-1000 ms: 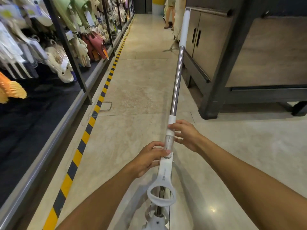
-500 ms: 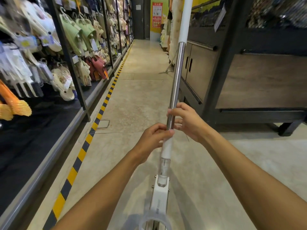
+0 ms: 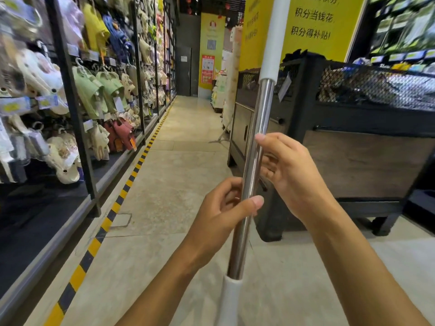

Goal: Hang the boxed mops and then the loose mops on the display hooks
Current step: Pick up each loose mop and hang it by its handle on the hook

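A loose mop stands nearly upright in front of me, with a shiny steel pole, a white grip at the top and a white collar low down. Its head is out of view below. My left hand grips the steel pole with the thumb across its front. Just above it, my right hand holds the pole from the right side, fingers curled behind it and fingertip on top. No display hooks for mops show in view.
A rack of hanging slippers lines the left side behind a yellow-black floor stripe. A dark wooden display stand with mesh bins stands at the right. The tiled aisle runs ahead to a yellow pillar.
The mop has risen steeply and both hands have slid from the white collar up onto the steel pole. My view has tilted up along the aisle.
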